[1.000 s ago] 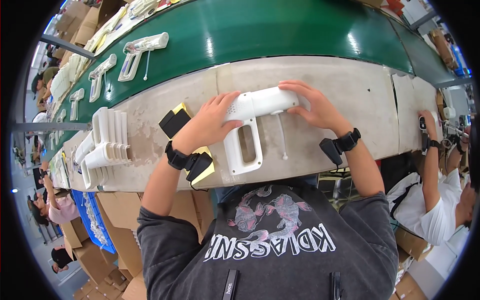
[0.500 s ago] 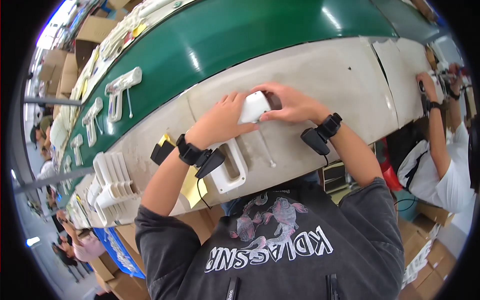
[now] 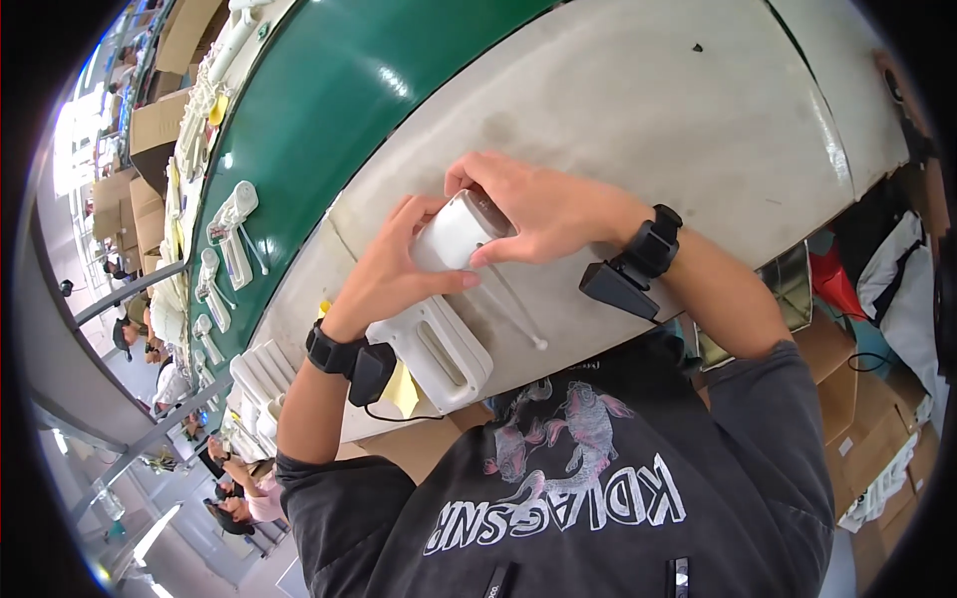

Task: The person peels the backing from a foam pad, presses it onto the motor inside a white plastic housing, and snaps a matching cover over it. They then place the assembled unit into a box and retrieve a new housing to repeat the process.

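Both my hands are closed round the head of a white gun-shaped plastic appliance (image 3: 445, 235) on the pale worktop. My left hand (image 3: 394, 274) grips its near left side, thumb along the lower edge. From the right, my right hand (image 3: 533, 211) wraps over its far end, with the thumb at the lower corner. A shaded brownish-grey end face shows between the right fingers and thumb. Toward me lies the loop-shaped white handle (image 3: 439, 349); its join to the head is partly hidden by my left hand. A thin white rod (image 3: 513, 311) with a round tip slants out below the head.
More such appliances (image 3: 232, 234) lie on the green conveyor belt (image 3: 329, 110) beyond the worktop (image 3: 638, 130). White curved parts (image 3: 261, 384) are stacked at the left, and yellow paper (image 3: 402, 389) sits under my left wrist. Cardboard boxes (image 3: 867, 439) stand lower right.
The view has turned, so the belt slants more steeply and the co-worker's arms at the right are mostly out of sight. Both hands still grip the appliance, its head now tilted differently in the picture.
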`<state>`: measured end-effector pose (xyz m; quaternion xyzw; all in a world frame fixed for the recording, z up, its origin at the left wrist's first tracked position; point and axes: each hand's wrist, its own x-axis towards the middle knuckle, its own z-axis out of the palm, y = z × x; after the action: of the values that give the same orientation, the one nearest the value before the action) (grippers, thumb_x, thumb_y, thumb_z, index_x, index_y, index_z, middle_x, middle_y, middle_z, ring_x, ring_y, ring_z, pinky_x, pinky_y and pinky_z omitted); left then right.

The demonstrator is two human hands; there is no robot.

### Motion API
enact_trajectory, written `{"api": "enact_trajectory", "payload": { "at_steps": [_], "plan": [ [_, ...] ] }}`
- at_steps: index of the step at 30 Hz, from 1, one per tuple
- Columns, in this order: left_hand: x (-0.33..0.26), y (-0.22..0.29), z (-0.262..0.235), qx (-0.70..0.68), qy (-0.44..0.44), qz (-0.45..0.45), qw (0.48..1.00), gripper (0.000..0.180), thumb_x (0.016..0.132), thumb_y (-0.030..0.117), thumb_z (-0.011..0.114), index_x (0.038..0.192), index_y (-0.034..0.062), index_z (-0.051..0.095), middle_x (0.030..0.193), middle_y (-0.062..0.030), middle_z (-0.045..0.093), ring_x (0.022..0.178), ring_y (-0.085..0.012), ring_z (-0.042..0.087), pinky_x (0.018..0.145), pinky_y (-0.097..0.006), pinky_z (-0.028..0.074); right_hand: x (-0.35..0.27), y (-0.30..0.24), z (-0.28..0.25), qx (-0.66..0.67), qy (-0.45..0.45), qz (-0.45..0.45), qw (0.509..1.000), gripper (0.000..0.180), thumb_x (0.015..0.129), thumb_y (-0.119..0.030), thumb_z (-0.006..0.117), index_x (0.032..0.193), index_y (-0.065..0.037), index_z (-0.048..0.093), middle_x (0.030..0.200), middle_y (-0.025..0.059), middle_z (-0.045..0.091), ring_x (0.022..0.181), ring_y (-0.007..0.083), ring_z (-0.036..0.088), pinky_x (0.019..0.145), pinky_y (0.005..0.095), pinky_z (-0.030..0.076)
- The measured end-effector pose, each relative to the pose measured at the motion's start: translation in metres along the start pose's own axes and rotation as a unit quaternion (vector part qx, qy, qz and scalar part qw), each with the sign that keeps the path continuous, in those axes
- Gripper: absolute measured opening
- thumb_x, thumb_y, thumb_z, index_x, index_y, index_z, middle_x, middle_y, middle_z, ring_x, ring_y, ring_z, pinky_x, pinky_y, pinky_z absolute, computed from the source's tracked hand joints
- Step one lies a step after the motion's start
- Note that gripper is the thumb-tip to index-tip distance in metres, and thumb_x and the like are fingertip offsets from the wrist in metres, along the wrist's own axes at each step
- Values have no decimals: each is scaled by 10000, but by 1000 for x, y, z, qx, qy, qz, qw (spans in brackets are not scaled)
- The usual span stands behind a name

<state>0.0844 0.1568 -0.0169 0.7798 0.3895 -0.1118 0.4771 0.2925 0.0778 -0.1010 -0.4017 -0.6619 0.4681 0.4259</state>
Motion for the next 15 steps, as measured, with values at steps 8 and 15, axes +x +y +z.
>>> {"api": "enact_trajectory", "payload": {
  "at_steps": [8, 15],
  "plan": [
    [-3, -1, -4, -33, -10, -29, 999, 753, 674, 285, 891, 1268, -6, 531, 1204, -134, 570, 1165, -285, 556, 1018, -391, 426, 2, -6, 3, 26, -12, 8, 1000, 637, 775, -157, 812, 1268, -41, 428, 1157, 150, 533, 1041, 270, 570, 859, 380, 472],
    [-10, 2, 2, -19, 49, -15, 998, 827, 649, 372, 888, 1274, -40, 536, 1169, -192, 607, 1133, -300, 578, 946, -400, 485, 5, -8, -1, 123, -18, 37, 992, 687, 837, -177, 780, 1399, -51, 406, 1298, 112, 533, 1185, 191, 533, 1003, 355, 451]
  ]
}}
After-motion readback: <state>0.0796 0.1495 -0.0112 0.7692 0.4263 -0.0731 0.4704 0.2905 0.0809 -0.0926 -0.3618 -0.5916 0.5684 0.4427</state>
